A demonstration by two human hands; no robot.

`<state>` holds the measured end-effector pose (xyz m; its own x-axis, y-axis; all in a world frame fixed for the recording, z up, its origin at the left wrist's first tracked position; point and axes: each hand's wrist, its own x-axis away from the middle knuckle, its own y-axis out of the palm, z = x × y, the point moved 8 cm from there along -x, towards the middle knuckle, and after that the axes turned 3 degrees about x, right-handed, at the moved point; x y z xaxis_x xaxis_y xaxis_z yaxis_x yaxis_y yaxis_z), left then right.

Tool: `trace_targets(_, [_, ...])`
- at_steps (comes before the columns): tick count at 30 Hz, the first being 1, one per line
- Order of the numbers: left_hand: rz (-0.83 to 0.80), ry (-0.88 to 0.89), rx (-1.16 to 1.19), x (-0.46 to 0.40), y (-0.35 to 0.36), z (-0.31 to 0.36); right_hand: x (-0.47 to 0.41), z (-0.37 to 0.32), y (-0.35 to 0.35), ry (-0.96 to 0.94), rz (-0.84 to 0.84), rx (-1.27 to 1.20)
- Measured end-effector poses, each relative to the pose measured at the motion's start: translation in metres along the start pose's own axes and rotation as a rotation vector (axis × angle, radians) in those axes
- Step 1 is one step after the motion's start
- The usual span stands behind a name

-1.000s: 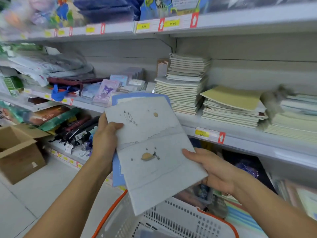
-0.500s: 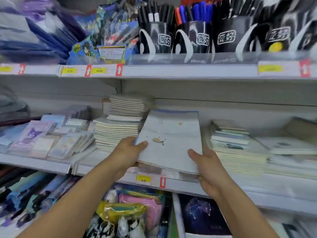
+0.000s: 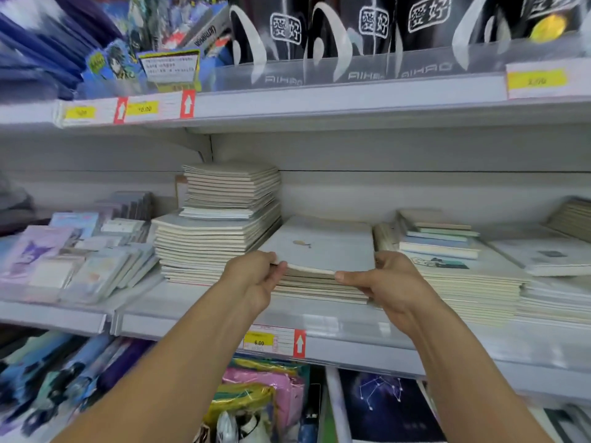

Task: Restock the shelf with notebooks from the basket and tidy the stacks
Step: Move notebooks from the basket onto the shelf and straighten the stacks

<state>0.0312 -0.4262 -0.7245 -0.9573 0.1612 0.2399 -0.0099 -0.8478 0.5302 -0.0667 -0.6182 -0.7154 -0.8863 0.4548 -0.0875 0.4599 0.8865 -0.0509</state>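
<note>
A pale grey notebook (image 3: 323,247) with a small whale drawing lies flat on top of a low notebook stack (image 3: 319,290) on the middle shelf (image 3: 367,334). My left hand (image 3: 256,278) grips the near left corner of the top notebooks, fingers curled over the edge. My right hand (image 3: 380,279) holds the near right corner, thumb along the front edge. A tall notebook stack (image 3: 217,225) stands directly to the left. The basket is out of view.
More notebook stacks (image 3: 460,266) fill the shelf to the right. Small character notepads (image 3: 80,251) lie at the left. The upper shelf (image 3: 319,100) carries black pen holders (image 3: 367,30). A price tag (image 3: 271,342) marks the shelf edge. Packaged goods (image 3: 256,401) sit below.
The notebooks were held over the basket, then carried up to the shelf and laid flat on the low stack. My view has moved closer to the shelf.
</note>
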Motion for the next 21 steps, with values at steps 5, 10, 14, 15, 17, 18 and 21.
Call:
trace_targets(5, [-0.027,-0.007,0.093,-0.002,0.018,-0.011,-0.013,0.003,-0.017,-0.135,0.222,0.168])
trace_targets(10, [-0.092,0.023,-0.024,0.010,0.032,-0.008,-0.017,0.005,-0.028,-0.195,0.468,0.469])
trace_targets(14, [-0.257,0.139,-0.453,0.030,0.026,0.006,0.000,-0.012,-0.012,-0.229,0.471,0.897])
trace_targets(15, [-0.283,0.196,-0.596,0.038,0.014,0.011,0.012,-0.022,-0.005,-0.277,0.510,0.974])
trace_targets(17, [-0.304,0.363,-0.897,0.053,-0.010,0.026,0.039,-0.050,0.016,-0.506,0.589,0.991])
trace_targets(18, [-0.292,0.437,-1.032,0.063,-0.030,0.032,0.050,-0.057,0.034,-0.615,0.554,0.910])
trace_targets(21, [-0.253,0.445,-1.392,0.083,-0.103,0.034,0.067,-0.028,0.102,-0.679,0.149,0.666])
